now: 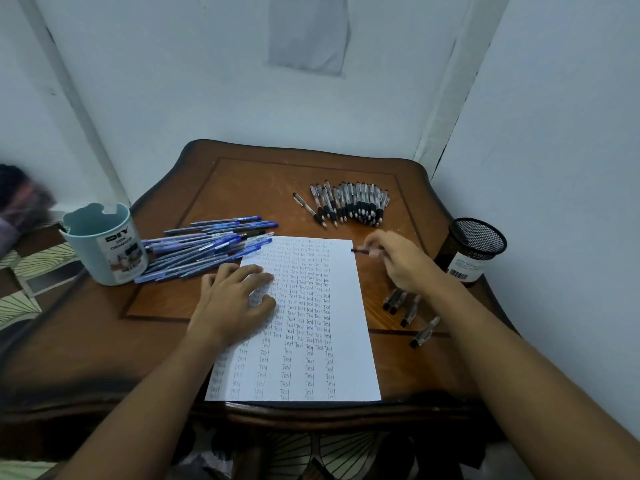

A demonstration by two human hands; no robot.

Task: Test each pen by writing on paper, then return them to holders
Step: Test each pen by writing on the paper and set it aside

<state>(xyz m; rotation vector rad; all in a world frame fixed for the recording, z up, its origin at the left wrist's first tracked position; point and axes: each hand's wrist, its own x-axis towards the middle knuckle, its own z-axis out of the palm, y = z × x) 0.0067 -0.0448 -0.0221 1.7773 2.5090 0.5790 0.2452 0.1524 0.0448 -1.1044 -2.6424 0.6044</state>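
I read the task as well advanced but not finished. The paper (311, 306), lying at the table's (180, 358) near edge, is covered with rows of "Test", packed toward the far end and sparser at the near end. My left hand (235, 299) lies flat with fingers spread on the sheet's left edge, pinning it. My right hand (398, 258) pinches a black pen (360, 251) just off the sheet's far right corner, tip over the wood.

A row of black pens (349, 204) lies toward the far edge, a few more (405, 310) near the right edge, and a heap of blue pens (207, 247) at the left. None sits in a holder yet, I judge. The teal organizer (104, 244) at the left edge looks empty; I cannot see inside the black mesh cup (476, 244) at the right edge.
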